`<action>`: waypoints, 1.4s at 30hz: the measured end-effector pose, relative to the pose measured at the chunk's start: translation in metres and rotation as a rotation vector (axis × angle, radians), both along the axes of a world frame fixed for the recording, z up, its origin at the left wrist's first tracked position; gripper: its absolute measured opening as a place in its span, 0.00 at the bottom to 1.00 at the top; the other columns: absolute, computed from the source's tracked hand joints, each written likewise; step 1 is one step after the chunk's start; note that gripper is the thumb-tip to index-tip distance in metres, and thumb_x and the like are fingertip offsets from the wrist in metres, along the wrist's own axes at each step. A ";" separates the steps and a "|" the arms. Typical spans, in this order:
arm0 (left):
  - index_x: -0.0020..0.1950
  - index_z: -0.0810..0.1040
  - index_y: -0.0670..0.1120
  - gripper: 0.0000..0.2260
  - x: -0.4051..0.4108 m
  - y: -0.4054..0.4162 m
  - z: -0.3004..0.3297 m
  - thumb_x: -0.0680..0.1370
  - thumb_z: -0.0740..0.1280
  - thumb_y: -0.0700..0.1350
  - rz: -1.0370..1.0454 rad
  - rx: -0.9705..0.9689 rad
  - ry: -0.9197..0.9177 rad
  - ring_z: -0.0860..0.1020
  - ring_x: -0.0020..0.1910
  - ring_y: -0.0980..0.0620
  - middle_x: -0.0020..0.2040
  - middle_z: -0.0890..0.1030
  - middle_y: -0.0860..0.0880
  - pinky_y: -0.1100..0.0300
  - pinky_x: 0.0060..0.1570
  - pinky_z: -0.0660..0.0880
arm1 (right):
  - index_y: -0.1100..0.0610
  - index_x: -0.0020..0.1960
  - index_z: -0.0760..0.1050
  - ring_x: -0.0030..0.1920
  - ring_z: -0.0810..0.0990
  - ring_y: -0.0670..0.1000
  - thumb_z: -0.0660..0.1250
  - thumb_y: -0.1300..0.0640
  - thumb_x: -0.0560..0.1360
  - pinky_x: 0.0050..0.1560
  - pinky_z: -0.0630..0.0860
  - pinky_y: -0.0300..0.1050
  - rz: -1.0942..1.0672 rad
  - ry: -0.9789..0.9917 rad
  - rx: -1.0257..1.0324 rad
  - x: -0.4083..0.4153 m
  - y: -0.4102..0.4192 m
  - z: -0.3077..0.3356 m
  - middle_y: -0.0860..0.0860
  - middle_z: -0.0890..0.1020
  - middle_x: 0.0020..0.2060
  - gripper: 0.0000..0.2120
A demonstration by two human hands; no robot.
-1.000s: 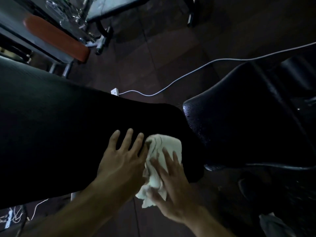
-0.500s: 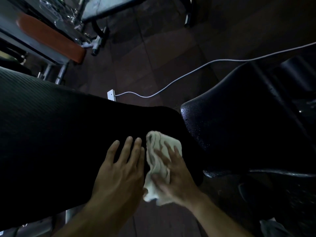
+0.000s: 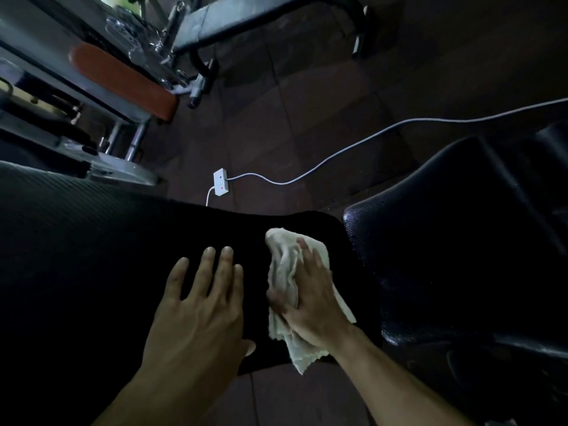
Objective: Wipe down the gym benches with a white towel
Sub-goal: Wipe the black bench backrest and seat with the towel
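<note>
Since the earlier frames the right hand (image 3: 310, 298) had slid the white towel (image 3: 284, 272) toward the right end of the pad, opening a dark gap between it and the left hand (image 3: 201, 305), which had been almost touching it. Nearest the camera, both hands lay on the black padded desk (image 3: 92, 256), the gym bench being wiped. The left hand was spread flat on the pad, fingers straight and holding nothing, seemingly bracing. The right hand pressed down on the bunched towel, fingers laid over it; whether the thumb curled into the cloth could not be told. The towel lay under and just ahead of the right hand, its long axis running near to far, its near corner hanging off the pad's near edge. The pad's long axis ran left to right, so most of the unwiped length lay to the left, on the left hand's side. To the right sat a second black seat pad (image 3: 461, 241), apart from the first. Farther off, on the dark floor, lay a white power strip (image 3: 221, 182) with its white cable (image 3: 399, 124), and beyond it an orange-padded bench (image 3: 123, 78) at far left.
</note>
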State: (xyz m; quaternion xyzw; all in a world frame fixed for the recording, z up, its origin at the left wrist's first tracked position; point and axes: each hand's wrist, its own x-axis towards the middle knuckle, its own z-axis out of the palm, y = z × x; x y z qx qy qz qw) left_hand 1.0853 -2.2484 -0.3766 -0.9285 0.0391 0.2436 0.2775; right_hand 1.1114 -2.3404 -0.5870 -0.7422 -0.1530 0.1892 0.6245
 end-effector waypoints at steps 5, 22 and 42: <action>0.63 0.79 0.34 0.41 -0.004 0.001 0.002 0.59 0.69 0.61 -0.014 -0.017 0.013 0.71 0.69 0.33 0.69 0.73 0.33 0.35 0.65 0.59 | 0.34 0.81 0.45 0.82 0.38 0.52 0.49 0.17 0.68 0.78 0.47 0.71 0.018 0.163 -0.025 0.005 0.000 -0.003 0.39 0.39 0.81 0.46; 0.67 0.76 0.33 0.42 -0.011 0.009 0.016 0.67 0.55 0.64 -0.047 0.002 -0.104 0.69 0.71 0.33 0.72 0.70 0.33 0.33 0.66 0.60 | 0.29 0.79 0.42 0.82 0.41 0.63 0.44 0.32 0.80 0.75 0.47 0.75 0.027 -0.203 0.028 -0.016 0.010 0.043 0.39 0.44 0.82 0.28; 0.65 0.76 0.32 0.46 -0.009 0.018 0.043 0.64 0.56 0.67 0.008 0.088 -0.163 0.67 0.72 0.32 0.73 0.68 0.31 0.30 0.67 0.57 | 0.25 0.76 0.41 0.82 0.44 0.61 0.48 0.27 0.75 0.72 0.52 0.78 0.052 -0.180 0.013 0.065 0.048 0.093 0.34 0.43 0.80 0.32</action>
